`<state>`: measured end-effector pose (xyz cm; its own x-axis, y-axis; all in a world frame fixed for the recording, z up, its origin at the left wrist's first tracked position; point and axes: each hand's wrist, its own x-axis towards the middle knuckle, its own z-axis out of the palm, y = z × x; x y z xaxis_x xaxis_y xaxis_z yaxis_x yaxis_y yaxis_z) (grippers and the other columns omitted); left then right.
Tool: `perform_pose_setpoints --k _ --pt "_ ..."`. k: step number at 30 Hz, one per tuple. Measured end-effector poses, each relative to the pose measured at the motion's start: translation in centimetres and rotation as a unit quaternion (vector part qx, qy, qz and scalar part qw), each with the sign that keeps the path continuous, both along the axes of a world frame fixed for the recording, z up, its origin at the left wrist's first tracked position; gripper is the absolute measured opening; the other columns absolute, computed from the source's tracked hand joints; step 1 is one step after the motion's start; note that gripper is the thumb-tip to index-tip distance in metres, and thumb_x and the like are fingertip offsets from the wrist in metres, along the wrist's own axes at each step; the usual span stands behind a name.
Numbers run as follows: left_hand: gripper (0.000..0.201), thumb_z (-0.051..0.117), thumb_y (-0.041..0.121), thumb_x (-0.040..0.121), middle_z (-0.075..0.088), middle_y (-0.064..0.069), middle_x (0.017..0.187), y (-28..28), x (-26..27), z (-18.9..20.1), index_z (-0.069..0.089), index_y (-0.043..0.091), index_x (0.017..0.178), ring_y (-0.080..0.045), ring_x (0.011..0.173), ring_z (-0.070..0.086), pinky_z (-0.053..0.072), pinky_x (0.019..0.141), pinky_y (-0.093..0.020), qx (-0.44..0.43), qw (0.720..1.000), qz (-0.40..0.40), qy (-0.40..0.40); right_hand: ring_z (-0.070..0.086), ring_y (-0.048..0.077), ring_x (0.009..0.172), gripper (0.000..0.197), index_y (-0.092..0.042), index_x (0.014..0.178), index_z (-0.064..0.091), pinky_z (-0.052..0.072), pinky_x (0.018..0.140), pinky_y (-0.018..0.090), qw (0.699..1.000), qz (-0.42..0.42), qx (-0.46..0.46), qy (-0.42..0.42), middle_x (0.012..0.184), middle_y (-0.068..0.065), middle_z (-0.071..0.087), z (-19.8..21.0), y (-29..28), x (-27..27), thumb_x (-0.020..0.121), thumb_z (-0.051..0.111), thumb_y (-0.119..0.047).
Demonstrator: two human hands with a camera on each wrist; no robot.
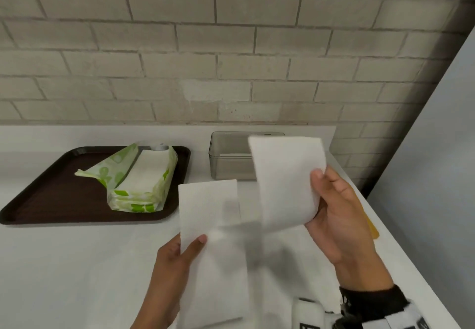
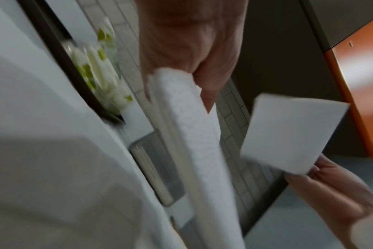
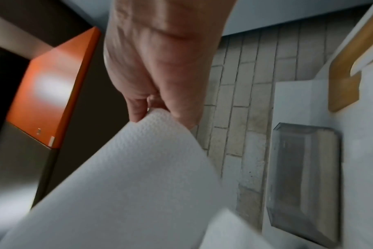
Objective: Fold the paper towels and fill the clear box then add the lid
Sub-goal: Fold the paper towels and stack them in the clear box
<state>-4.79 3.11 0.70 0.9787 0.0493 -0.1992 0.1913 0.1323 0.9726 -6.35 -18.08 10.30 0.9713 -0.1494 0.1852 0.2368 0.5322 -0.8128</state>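
Observation:
I hold one white paper towel point(image 1: 210, 207) above the counter by both ends; its middle sags and is blurred. My left hand point(image 1: 195, 243) pinches the near-left end, thumb on top. My right hand point(image 1: 318, 187) grips the raised right end, which partly covers the clear box point(image 1: 228, 159). The box stands by the wall with folded towels inside. In the left wrist view my left hand point(image 2: 192, 72) grips the towel point(image 2: 194, 134). The right wrist view shows my right hand point(image 3: 160, 107) pinching the towel point(image 3: 138, 168), with the box point(image 3: 305, 182) beyond. A tan lid point(image 3: 347, 67) lies by the counter's right edge.
A dark brown tray point(image 1: 51, 200) sits at the left and bears an opened green-and-white pack of paper towels point(image 1: 144, 174). A brick wall point(image 1: 231, 58) backs the white counter point(image 1: 77, 264). The counter's right edge runs close to my right hand. An orange cabinet panel point(image 2: 360, 84) is overhead.

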Motion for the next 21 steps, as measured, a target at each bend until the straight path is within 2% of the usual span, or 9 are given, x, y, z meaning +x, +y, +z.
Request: perform_pose_setpoints --k 2,4,7,8,10,13,16,19,21 --pt "0.015 0.058 0.008 0.089 0.076 -0.006 0.087 -1.3 -0.1 0.2 0.071 0.012 0.093 -0.020 0.077 0.072 0.052 0.071 -0.036 -0.025 1.000 -0.012 0.003 0.070 0.010 0.086 0.024 -0.023 0.086 0.077 0.056 0.068 0.022 1.000 -0.002 -0.018 -0.013 0.094 -0.002 0.074 0.1 0.4 -0.4 0.074 0.056 -0.028" --pt "0.018 0.055 0.009 0.091 0.075 -0.010 0.093 -2.4 -0.2 0.4 0.071 0.009 0.099 -0.027 0.087 0.070 0.051 0.081 -0.040 -0.055 0.998 -0.027 0.015 0.070 0.011 0.078 0.022 -0.019 0.085 0.075 0.055 0.064 0.022 0.991 -0.046 -0.128 0.019 0.086 0.001 0.075 -1.3 1.4 0.0 0.082 0.056 -0.031" --pt "0.022 0.052 0.011 0.093 0.074 -0.009 0.097 -3.7 -0.5 1.0 0.070 0.012 0.105 -0.026 0.093 0.070 0.051 0.084 -0.039 -0.068 0.995 -0.073 0.014 0.061 0.019 0.065 0.039 -0.012 0.088 0.066 0.047 0.062 0.032 0.907 -0.145 -0.390 0.056 0.077 0.013 0.067 -4.4 2.8 0.8 0.093 0.047 -0.046" --pt "0.022 0.053 0.014 0.093 0.075 -0.006 0.099 -4.0 -0.7 1.3 0.071 0.016 0.107 -0.022 0.094 0.070 0.051 0.084 -0.037 -0.066 0.994 -0.085 0.013 0.056 0.019 0.062 0.038 -0.017 0.080 0.062 0.044 0.058 0.032 0.878 -0.163 -0.445 0.064 0.068 0.007 0.063 -5.3 3.1 0.9 0.093 0.042 -0.047" --pt "0.022 0.054 0.023 0.094 0.074 0.001 0.101 -4.3 -0.8 1.6 0.070 0.023 0.108 -0.017 0.097 0.070 0.051 0.087 -0.036 -0.055 0.994 -0.091 0.019 0.039 0.012 0.048 0.034 -0.026 0.063 0.039 0.029 0.049 0.023 0.853 -0.168 -0.487 0.085 0.049 -0.005 0.042 -6.5 3.4 1.0 0.092 0.037 -0.044" --pt "0.024 0.056 0.040 0.091 0.075 0.003 0.096 -4.0 -0.4 1.4 0.072 0.025 0.099 -0.019 0.097 0.067 0.050 0.089 -0.038 -0.069 0.993 -0.077 0.055 0.030 0.008 0.047 0.035 -0.028 0.063 0.028 0.026 0.048 0.021 0.827 -0.163 -0.526 0.114 0.051 -0.006 0.033 -7.6 3.5 1.4 0.097 0.035 -0.037" --pt "0.028 0.044 0.039 0.096 0.073 0.001 0.085 -3.8 -0.6 1.4 0.065 0.022 0.089 -0.015 0.087 0.064 0.046 0.078 -0.033 -0.108 0.989 -0.052 0.090 0.038 0.010 0.054 0.026 -0.025 0.078 0.037 0.031 0.053 0.023 0.785 -0.152 -0.592 0.096 0.057 -0.008 0.037 -8.3 4.0 1.7 0.097 0.029 -0.040" --pt "0.018 0.053 0.018 0.093 0.074 -0.007 0.097 -3.2 -0.7 0.6 0.067 0.016 0.103 -0.026 0.093 0.067 0.050 0.089 -0.042 -0.027 0.998 -0.017 0.047 0.043 0.014 0.058 0.021 -0.022 0.097 0.046 0.034 0.055 0.026 0.785 -0.122 -0.601 0.084 0.058 -0.009 0.040 -8.6 4.9 2.2 0.098 0.033 -0.039" --pt "0.023 0.053 0.011 0.093 0.072 -0.013 0.103 -1.8 -0.6 -0.1 0.066 0.011 0.112 -0.032 0.096 0.066 0.048 0.095 -0.048 -0.006 0.999 0.018 0.035 0.042 0.011 0.054 0.013 -0.022 0.098 0.050 0.033 0.052 0.022 0.779 -0.099 -0.614 0.087 0.056 -0.009 0.042 -8.6 5.4 3.1 0.099 0.039 -0.029"
